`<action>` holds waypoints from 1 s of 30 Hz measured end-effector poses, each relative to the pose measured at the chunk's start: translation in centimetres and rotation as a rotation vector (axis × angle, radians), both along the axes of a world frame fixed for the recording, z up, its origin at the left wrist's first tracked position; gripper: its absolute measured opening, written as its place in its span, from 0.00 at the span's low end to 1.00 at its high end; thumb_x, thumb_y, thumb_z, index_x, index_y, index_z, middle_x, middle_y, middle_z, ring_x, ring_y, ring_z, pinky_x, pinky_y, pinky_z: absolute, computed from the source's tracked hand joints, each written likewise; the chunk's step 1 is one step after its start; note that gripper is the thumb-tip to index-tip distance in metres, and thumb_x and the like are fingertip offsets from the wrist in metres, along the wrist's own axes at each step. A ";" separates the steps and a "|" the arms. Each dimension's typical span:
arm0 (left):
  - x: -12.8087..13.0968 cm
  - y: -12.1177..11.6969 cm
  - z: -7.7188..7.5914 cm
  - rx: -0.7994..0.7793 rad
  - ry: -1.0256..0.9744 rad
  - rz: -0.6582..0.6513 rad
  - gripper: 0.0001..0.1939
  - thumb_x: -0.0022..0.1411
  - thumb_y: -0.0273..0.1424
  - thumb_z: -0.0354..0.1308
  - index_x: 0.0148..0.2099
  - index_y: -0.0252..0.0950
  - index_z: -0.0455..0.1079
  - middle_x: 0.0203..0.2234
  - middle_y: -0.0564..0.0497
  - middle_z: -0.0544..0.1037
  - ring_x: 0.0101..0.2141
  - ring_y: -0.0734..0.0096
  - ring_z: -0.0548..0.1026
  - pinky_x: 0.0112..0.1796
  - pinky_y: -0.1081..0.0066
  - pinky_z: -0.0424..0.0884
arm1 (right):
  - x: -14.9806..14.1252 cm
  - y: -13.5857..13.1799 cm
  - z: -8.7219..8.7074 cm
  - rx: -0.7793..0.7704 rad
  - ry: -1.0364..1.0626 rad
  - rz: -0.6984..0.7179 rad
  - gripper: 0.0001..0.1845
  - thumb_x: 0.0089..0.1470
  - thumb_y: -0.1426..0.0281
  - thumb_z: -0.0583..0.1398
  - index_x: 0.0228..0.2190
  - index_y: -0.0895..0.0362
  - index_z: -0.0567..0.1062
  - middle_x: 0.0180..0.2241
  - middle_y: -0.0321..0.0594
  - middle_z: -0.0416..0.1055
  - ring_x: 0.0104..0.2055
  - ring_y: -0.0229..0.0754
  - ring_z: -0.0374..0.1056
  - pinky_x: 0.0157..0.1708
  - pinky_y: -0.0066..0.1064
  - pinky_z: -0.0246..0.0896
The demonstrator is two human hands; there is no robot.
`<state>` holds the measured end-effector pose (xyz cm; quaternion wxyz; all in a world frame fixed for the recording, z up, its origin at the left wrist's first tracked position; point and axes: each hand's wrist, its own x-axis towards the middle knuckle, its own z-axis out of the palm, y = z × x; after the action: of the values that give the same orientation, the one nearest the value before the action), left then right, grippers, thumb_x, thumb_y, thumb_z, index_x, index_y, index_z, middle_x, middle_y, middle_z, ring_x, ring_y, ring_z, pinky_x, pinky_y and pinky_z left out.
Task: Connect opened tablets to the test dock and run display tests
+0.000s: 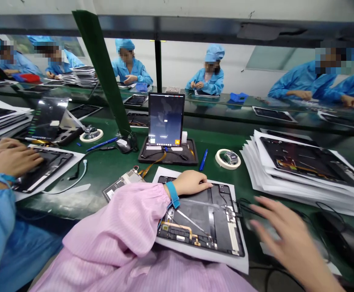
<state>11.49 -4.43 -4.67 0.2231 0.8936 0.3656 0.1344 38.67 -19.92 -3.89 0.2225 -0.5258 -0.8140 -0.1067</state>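
In the head view an opened tablet housing (192,211), with flex cables and small boards exposed, lies on a white paper sheet (240,263) before me. My left hand (190,182) rests on the housing's upper part, fingers stretched to the right and partly hidden; a blue wrist strap (173,194) circles that wrist. My right hand (286,231) is blurred and hovers right of the housing, fingers apart and holding nothing visible. Black cables (246,205) run near its fingertips. Behind the housing, a lit tablet screen (166,119) stands upright in a black holder (192,158).
A tall stack of paper sheets and tablet housings (301,162) stands at right. A tape roll (228,159), blue pen (203,159) and metal-cased part (124,182) lie nearby. A co-worker's hands (15,158) work at left; a green post (104,69) rises beyond.
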 end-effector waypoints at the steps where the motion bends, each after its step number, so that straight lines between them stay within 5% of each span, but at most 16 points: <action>1: 0.0 0.0 0.0 0.007 -0.002 0.003 0.23 0.64 0.49 0.46 0.34 0.38 0.72 0.31 0.50 0.79 0.32 0.66 0.74 0.28 0.70 0.58 | -1.4 0.7 0.2 -0.024 -0.062 0.065 0.15 0.56 0.65 0.56 0.45 0.52 0.72 0.50 0.46 0.68 0.52 0.55 0.64 0.53 0.54 0.55; 5: 0.1 0.0 -0.2 0.025 0.007 -0.002 0.21 0.64 0.48 0.47 0.34 0.38 0.73 0.30 0.50 0.79 0.32 0.66 0.74 0.28 0.70 0.59 | -4.2 3.3 0.9 -0.156 -0.151 0.253 0.11 0.53 0.76 0.54 0.35 0.54 0.74 0.40 0.42 0.73 0.44 0.49 0.68 0.53 0.53 0.56; 10: 0.0 0.0 -0.1 0.036 0.010 -0.003 0.21 0.64 0.48 0.48 0.35 0.38 0.73 0.31 0.49 0.79 0.33 0.65 0.75 0.28 0.70 0.59 | -3.1 4.6 1.7 -0.357 -0.117 0.375 0.10 0.57 0.77 0.54 0.33 0.55 0.75 0.39 0.44 0.73 0.53 0.50 0.65 0.50 0.46 0.63; 14: 0.0 -0.1 -0.1 0.024 0.003 0.005 0.21 0.64 0.48 0.48 0.36 0.38 0.73 0.30 0.49 0.79 0.33 0.65 0.75 0.28 0.71 0.60 | -2.6 4.8 1.6 -0.455 -0.119 0.388 0.09 0.58 0.75 0.54 0.33 0.56 0.74 0.38 0.44 0.74 0.57 0.51 0.62 0.54 0.46 0.61; 19: -0.1 -0.1 -0.2 0.017 -0.020 -0.005 0.21 0.64 0.48 0.48 0.36 0.38 0.74 0.30 0.50 0.78 0.33 0.66 0.75 0.29 0.73 0.60 | -2.1 4.8 1.1 -0.399 -0.127 0.399 0.09 0.59 0.73 0.54 0.36 0.57 0.75 0.42 0.46 0.74 0.58 0.52 0.61 0.53 0.44 0.62; 30: -0.2 0.0 -0.4 0.020 -0.045 -0.010 0.21 0.64 0.48 0.48 0.34 0.38 0.74 0.31 0.50 0.79 0.33 0.67 0.74 0.29 0.73 0.60 | -2.5 4.5 3.2 -0.536 -0.135 0.359 0.12 0.60 0.71 0.53 0.37 0.55 0.76 0.52 0.44 0.69 0.61 0.51 0.56 0.56 0.45 0.60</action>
<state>11.28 -4.40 -5.04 0.2228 0.8943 0.3547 0.1570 36.20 -15.39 -0.65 0.0371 -0.4056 -0.9057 0.1178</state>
